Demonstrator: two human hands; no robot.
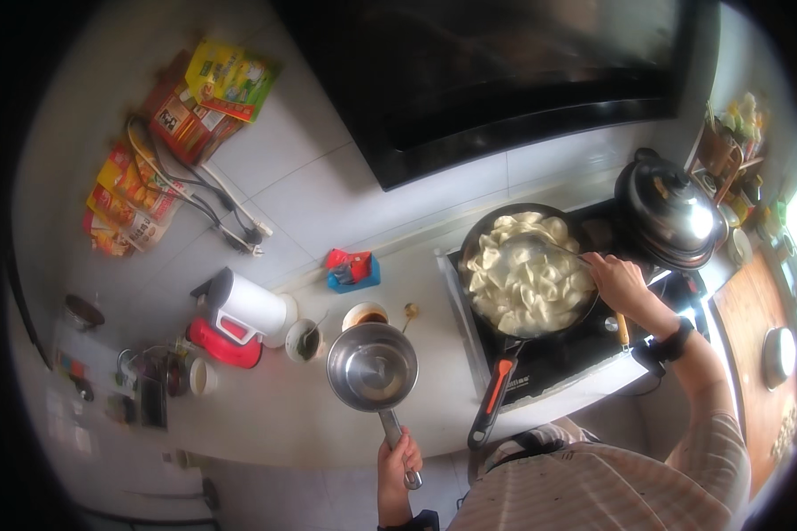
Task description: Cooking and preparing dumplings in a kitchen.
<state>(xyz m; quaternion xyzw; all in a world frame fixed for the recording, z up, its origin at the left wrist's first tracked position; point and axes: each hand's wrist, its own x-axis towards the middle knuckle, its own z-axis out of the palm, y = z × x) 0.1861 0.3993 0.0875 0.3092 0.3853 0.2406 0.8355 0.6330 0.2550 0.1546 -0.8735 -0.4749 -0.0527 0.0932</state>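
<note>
My left hand (398, 458) is closed around the handle of a stainless steel scoop (373, 368), a deep round bowl held over the counter's front. Its inside looks shiny; whether it holds liquid I cannot tell. With my right hand (614, 282) I grip a thin-handled metal utensil (561, 248), whose head lies among the dumplings and is partly hidden. Many pale dumplings (528, 292) fill a dark frying pan (468, 249) on the black gas stove (538, 375). The pan's black and orange handle (493, 401) points towards me.
A lidded pot (667, 212) stands on the right burner. Left of the stove are a bowl of brown sauce (364, 313), a bowl with greens (303, 340), a spoon (410, 314) and a white electric kettle (249, 308). The range hood (505, 133) overhangs the back. A wooden board (750, 312) lies right.
</note>
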